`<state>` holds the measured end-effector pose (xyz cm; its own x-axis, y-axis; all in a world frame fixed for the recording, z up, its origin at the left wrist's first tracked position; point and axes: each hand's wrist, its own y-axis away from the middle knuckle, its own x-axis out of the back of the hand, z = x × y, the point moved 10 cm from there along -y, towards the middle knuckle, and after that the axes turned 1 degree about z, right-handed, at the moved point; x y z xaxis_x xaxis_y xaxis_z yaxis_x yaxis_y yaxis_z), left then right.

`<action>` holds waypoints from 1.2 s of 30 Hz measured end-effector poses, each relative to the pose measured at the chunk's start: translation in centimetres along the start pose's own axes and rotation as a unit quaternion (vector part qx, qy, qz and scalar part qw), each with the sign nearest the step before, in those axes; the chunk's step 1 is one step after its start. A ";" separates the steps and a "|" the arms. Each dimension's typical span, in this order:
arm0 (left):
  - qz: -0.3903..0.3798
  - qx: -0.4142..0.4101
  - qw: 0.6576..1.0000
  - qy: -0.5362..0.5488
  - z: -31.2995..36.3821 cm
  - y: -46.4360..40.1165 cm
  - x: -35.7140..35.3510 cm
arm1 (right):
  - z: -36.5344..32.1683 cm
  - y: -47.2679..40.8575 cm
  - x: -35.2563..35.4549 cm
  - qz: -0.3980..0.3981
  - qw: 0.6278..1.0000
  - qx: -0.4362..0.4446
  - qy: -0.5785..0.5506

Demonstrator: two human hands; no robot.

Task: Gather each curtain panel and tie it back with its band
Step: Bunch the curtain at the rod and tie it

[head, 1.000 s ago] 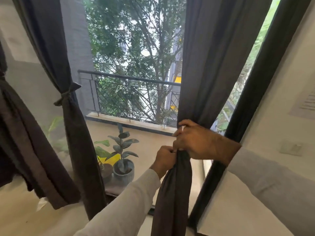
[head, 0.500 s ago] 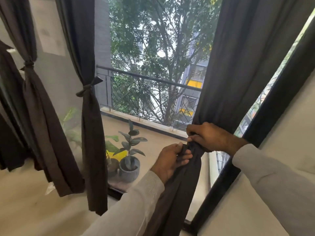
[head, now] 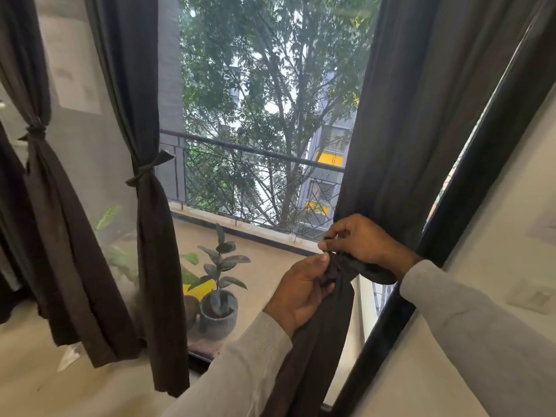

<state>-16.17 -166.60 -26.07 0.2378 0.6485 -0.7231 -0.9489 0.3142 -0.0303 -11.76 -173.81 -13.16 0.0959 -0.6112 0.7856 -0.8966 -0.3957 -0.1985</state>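
Head view shows me at the right-hand curtain panel (head: pixel 400 145), the one hanging just beside the dark window frame (head: pixel 481 206) on the right; I have it bunched into a narrow neck at about sill height, and both hands meet on that neck. My left hand (head: pixel 304 291) is curled round the gathered cloth just below the neck, thumb lying up along the folds, gripping the panel; my right hand (head: pixel 361 245) sits above and to the right, its fingers bent and pinching at the top of the bunch, where the band (head: pixel 376 270) comes round from the right side as a dark loop under my wrist; whether a knot is already started I cannot tell, since my fingers cover the crossing.

Two panels to the left, the middle panel (head: pixel 156 236) and the far-left panel (head: pixel 51 206), already hang tied at their waists, so I judge this is the last one and the step in hand is the tying itself; the gathering looks done.

Next, I think, the band's ends need crossing and drawing snug while my left hand keeps the folds from spreading; if I loosen that grip too soon, the bundle may slip wide and the band ride down the cloth.
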 end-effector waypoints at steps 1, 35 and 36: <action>0.007 0.000 1.000 -0.001 0.0 0.0 -0.2 | 0.0 0.0 0.1 0.001 1.000 -0.005 -0.004; 0.208 -0.056 0.856 -0.469 3.8 0.2 4.2 | -0.6 2.9 -4.1 -0.062 0.917 0.123 0.375; 0.190 -0.012 0.886 -0.422 3.0 0.2 4.3 | -0.7 2.9 -3.7 -0.048 0.922 0.128 0.362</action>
<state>-14.68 -161.68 -27.11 -0.0381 0.9952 0.0901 -0.9955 -0.0457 0.0831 -15.03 -172.23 -16.29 -0.2272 0.0152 0.9737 -0.7588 -0.6295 -0.1672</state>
